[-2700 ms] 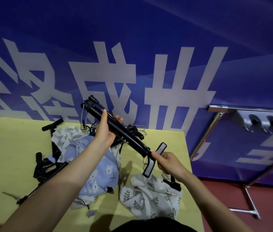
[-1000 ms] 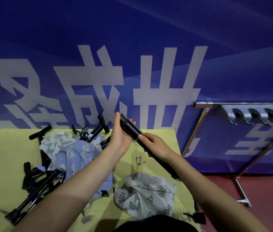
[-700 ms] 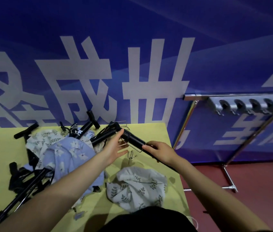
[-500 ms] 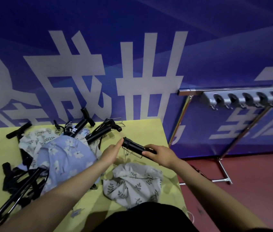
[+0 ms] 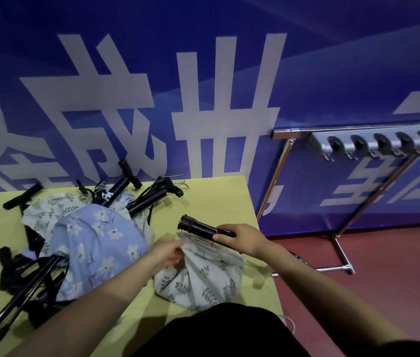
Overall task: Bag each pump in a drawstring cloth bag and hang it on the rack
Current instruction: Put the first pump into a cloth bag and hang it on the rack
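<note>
With the right hand [image 5: 242,239] gripping the pump [image 5: 198,228] and the left hand [image 5: 169,253] pinching the bag [image 5: 203,276], its wire foot could snag the cloth.

Banner-backed [image 5: 203,73] event or exhibition booth

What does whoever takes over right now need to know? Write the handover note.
Right hand grips a pump held over the table.
Left hand pinches the leaf-print bag at its top, just under the pump.
More pumps and a blue floral bag lie piled to the left.
The rack, to the right, shows nothing hanging.
Done: pump and bag are in hand.
Left: open the bag, put the pump in, draw it shut, hang it, then repeat for the rest.
</note>
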The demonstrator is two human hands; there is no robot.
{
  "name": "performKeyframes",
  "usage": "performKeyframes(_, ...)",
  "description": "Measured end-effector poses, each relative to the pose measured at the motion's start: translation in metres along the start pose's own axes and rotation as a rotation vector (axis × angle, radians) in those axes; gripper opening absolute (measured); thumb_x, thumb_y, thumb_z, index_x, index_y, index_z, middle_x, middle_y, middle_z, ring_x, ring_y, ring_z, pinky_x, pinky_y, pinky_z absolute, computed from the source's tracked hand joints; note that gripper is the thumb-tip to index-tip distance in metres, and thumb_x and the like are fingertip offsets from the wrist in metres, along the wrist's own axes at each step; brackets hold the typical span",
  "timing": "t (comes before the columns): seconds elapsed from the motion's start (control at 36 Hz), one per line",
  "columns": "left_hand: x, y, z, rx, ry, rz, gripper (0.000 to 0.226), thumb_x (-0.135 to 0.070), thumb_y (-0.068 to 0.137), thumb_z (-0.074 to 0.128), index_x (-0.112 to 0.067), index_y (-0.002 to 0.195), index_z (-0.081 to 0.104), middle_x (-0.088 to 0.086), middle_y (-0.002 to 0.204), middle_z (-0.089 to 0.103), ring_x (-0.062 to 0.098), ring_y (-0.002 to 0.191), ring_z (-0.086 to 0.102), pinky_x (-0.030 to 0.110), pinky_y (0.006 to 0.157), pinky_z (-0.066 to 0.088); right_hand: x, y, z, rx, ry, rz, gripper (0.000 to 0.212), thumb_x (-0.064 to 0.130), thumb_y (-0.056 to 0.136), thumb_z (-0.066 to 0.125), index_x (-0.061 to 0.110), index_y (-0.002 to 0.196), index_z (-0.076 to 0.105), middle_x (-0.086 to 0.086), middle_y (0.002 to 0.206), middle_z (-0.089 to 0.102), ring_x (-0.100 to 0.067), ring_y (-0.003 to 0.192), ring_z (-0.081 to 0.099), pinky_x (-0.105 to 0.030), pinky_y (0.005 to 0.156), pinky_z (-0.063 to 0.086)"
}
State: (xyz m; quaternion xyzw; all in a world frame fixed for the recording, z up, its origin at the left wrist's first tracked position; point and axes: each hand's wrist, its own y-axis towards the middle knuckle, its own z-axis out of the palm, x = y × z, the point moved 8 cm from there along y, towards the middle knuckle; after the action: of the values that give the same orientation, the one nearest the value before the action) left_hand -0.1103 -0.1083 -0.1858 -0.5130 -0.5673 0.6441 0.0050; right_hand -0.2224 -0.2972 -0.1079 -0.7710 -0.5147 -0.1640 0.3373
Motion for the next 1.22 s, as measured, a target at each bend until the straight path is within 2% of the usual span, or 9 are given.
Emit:
performKeyframes(0.14, -0.047, -0.028, -0.008, -0.094, -0.350, 0.275, 0.011, 0.000, 0.094, 0.050, -0.001, 0.090, 0.060, 0.016, 0.083, 0.060, 0.022, 0.073, 0.056, 0.029, 0.071, 0.049, 0.007, 0.002, -0.009, -0.057, 0.020, -0.042, 0.046, 0.059, 0.092, 0.050, 0.029, 0.125, 0.061, 0.005, 0.114, 0.067, -0.014, 0.094, 0.060, -0.030, 0.077, 0.043)
performKeyframes(0.33, -0.078, -0.045, -0.010, -0.069, -0.602, 0.256, 0.028, -0.012, 0.096, 0.035, -0.009, 0.080, 0.058, 0.009, 0.071, 0.067, 0.022, 0.073, 0.061, 0.035, 0.074, 0.049, 0.010, -0.005, -0.029, -0.135, 0.134, -0.069, 0.038, 0.056, 0.092, 0.052, 0.032, 0.120, 0.063, 0.016, 0.085, 0.061, 0.006, 0.060, 0.051, -0.019, 0.060, 0.037)
performKeyframes(0.5, -0.103, -0.060, -0.012, 0.074, -0.377, 0.429, 0.037, -0.036, 0.088, 0.064, -0.008, 0.112, 0.065, 0.011, 0.101, 0.072, 0.027, 0.096, 0.068, 0.038, 0.087, 0.052, 0.016, -0.013, -0.027, -0.026, 0.108, -0.137, 0.040, 0.057, 0.090, 0.055, 0.039, 0.125, 0.060, 0.008, 0.096, 0.072, -0.003, 0.065, 0.060, -0.027, 0.065, 0.048)
performKeyframes(0.67, -0.131, -0.087, -0.021, -0.016, 0.072, 0.659, 0.024, -0.032, 0.094, 0.056, -0.015, 0.104, 0.070, 0.000, 0.104, 0.072, 0.013, 0.102, 0.065, 0.030, 0.095, 0.046, 0.026, -0.021, -0.036, -0.131, 0.092, -0.161, 0.041, 0.054, 0.088, 0.059, 0.039, 0.127, 0.060, 0.016, 0.118, 0.068, -0.001, 0.101, 0.061, -0.022, 0.084, 0.046)
performKeyframes(0.78, -0.151, -0.108, -0.023, -0.033, 0.293, 0.778, 0.017, -0.026, 0.099, 0.047, -0.022, 0.094, 0.063, -0.007, 0.092, 0.065, -0.004, 0.083, 0.058, 0.021, 0.079, 0.044, 0.033, -0.021, -0.037, -0.162, 0.131, -0.168, 0.036, 0.051, 0.089, 0.060, 0.040, 0.124, 0.061, 0.017, 0.110, 0.069, 0.006, 0.085, 0.058, -0.019, 0.076, 0.044)
performKeyframes(0.83, -0.156, -0.115, -0.023, -0.021, 0.369, 0.816, 0.016, -0.029, 0.099, 0.049, -0.027, 0.091, 0.062, -0.005, 0.090, 0.065, 0.002, 0.084, 0.060, 0.025, 0.080, 0.045, 0.038, -0.021, -0.036, -0.154, 0.148, -0.181, 0.035, 0.049, 0.091, 0.059, 0.039, 0.124, 0.062, 0.018, 0.097, 0.067, 0.012, 0.070, 0.055, -0.015, 0.067, 0.039)
performKeyframes(0.92, -0.163, -0.122, -0.028, -0.018, 0.398, 0.874, 0.017, -0.037, 0.091, 0.056, -0.025, 0.084, 0.065, 0.001, 0.082, 0.065, 0.010, 0.077, 0.058, 0.030, 0.074, 0.043, 0.047, -0.019, -0.030, -0.106, 0.114, -0.194, 0.036, 0.049, 0.091, 0.058, 0.036, 0.125, 0.062, 0.018, 0.092, 0.065, 0.015, 0.063, 0.054, -0.013, 0.064, 0.038)
performKeyframes(1.06, -0.168, -0.131, -0.034, -0.006, 0.293, 0.914, 0.050, -0.055, 0.074, 0.058, -0.007, 0.085, 0.068, 0.017, 0.080, 0.063, 0.013, 0.073, 0.056, 0.029, 0.070, 0.042, 0.069, -0.014, -0.018, -0.033, -0.077, -0.245, 0.043, 0.060, 0.089, 0.053, 0.041, 0.127, 0.058, 0.007, 0.114, 0.070, -0.011, 0.100, 0.062, -0.029, 0.082, 0.047)
performKeyframes(1.22, -0.159, -0.135, -0.042, 0.040, 0.091, 0.854, 0.031, -0.043, 0.079, 0.065, -0.014, 0.088, 0.071, -0.003, 0.081, 0.068, 0.009, 0.078, 0.063, 0.020, 0.073, 0.048, 0.089, -0.010, -0.018, -0.071, -0.193, -0.334, 0.051, 0.068, 0.087, 0.048, 0.044, 0.132, 0.052, 0.005, 0.113, 0.070, -0.018, 0.101, 0.064, -0.031, 0.078, 0.048)
